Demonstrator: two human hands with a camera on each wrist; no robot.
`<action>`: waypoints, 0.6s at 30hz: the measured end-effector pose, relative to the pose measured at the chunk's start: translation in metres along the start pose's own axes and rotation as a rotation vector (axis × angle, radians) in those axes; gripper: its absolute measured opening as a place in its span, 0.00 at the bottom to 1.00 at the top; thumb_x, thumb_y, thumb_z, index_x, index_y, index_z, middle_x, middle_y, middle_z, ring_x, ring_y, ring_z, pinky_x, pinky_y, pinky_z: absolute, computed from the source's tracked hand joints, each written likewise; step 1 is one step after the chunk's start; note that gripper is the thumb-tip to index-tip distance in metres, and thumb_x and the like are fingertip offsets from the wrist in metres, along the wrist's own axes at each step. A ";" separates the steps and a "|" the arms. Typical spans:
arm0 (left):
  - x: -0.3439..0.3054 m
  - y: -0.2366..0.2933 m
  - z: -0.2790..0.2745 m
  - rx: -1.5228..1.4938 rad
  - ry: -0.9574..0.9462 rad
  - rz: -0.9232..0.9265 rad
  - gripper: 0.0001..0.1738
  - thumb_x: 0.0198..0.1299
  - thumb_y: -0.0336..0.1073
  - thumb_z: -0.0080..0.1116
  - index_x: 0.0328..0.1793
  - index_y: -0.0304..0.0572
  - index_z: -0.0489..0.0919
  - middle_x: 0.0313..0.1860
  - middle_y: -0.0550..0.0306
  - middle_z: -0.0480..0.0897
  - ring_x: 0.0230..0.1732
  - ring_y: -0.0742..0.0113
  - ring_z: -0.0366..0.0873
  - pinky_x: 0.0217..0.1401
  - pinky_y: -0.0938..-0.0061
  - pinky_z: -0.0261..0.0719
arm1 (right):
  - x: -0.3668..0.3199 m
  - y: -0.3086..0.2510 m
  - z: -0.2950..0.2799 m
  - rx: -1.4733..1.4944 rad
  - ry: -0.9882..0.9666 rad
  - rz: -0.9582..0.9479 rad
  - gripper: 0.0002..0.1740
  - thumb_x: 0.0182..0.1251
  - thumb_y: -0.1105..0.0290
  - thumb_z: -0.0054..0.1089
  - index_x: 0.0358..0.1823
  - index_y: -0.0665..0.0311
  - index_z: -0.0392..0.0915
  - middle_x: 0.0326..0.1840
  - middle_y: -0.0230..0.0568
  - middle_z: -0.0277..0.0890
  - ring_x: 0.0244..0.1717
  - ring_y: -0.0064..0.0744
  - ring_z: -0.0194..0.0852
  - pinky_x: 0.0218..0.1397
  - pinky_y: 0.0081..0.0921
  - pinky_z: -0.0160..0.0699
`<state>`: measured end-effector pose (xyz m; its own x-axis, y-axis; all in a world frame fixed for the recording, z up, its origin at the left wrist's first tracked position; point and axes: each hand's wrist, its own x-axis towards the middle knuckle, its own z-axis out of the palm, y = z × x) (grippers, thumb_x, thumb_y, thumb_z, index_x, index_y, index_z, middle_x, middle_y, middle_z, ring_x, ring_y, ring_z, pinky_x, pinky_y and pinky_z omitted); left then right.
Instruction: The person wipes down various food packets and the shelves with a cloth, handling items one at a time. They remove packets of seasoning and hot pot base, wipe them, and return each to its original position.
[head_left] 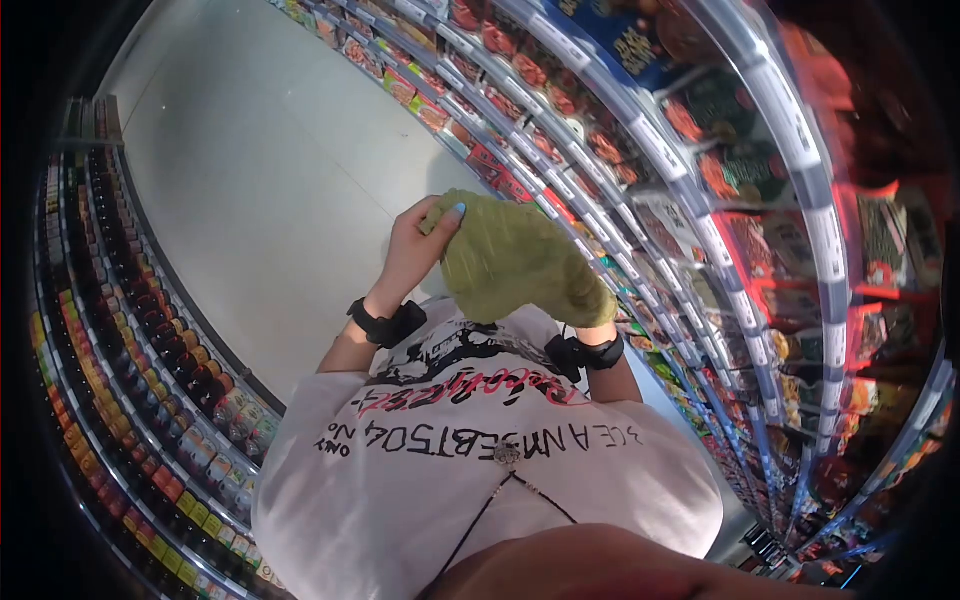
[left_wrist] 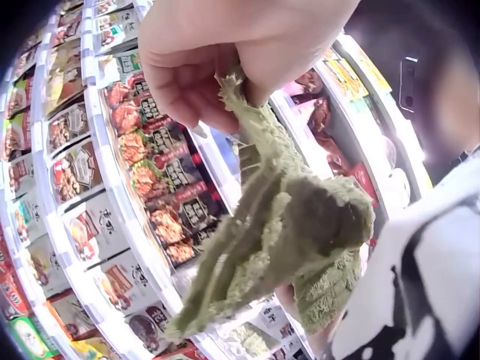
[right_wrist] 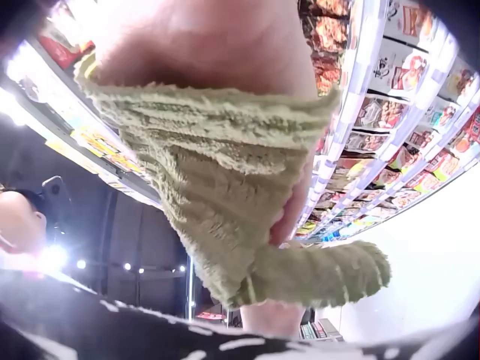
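Note:
A fuzzy, ribbed green cloth [head_left: 515,250] is stretched between both hands in front of the chest. At its left end, my left hand [head_left: 412,245] pinches the edge with the thumb on top. The left wrist view shows the cloth [left_wrist: 262,217] hanging in folds below the left hand [left_wrist: 225,52], its edge bunched between thumb and fingers. Over my right hand [right_wrist: 210,45] the cloth [right_wrist: 217,165] is draped, covering most of the fingers; I cannot tell how they are bent. In the head view only the wrist shows beyond the cloth.
Shelves of packaged food [head_left: 690,215] rise close on the right. Another row of shelves [head_left: 150,330] with bottles and jars runs along the left. Between them lies a pale tiled floor [head_left: 260,160]. Both wrists wear black bands, such as the left band [head_left: 385,322].

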<state>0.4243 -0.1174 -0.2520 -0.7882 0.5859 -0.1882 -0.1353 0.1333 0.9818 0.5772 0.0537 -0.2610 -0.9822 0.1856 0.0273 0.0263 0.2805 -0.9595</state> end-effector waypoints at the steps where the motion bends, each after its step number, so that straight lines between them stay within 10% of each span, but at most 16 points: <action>1: 0.014 -0.001 -0.007 -0.002 0.007 -0.001 0.14 0.58 0.39 0.49 0.38 0.33 0.74 0.23 0.65 0.74 0.26 0.81 0.67 0.28 0.84 0.66 | 0.014 0.005 0.001 -0.008 0.029 -0.007 0.31 0.46 0.70 0.61 0.55 0.67 0.62 0.49 0.40 0.67 0.50 0.29 0.64 0.53 0.27 0.63; 18: 0.248 0.035 -0.172 0.029 0.058 0.031 0.11 0.58 0.37 0.48 0.36 0.35 0.72 0.21 0.66 0.71 0.23 0.82 0.65 0.25 0.85 0.64 | 0.295 0.029 0.040 -0.383 0.203 -0.300 0.33 0.42 0.67 0.64 0.54 0.64 0.63 0.47 0.39 0.70 0.47 0.35 0.69 0.50 0.26 0.67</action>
<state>0.1210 -0.1044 -0.2600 -0.8256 0.5426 -0.1550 -0.0933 0.1397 0.9858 0.2808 0.0793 -0.2923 -0.9022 0.2121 0.3755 -0.1477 0.6661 -0.7311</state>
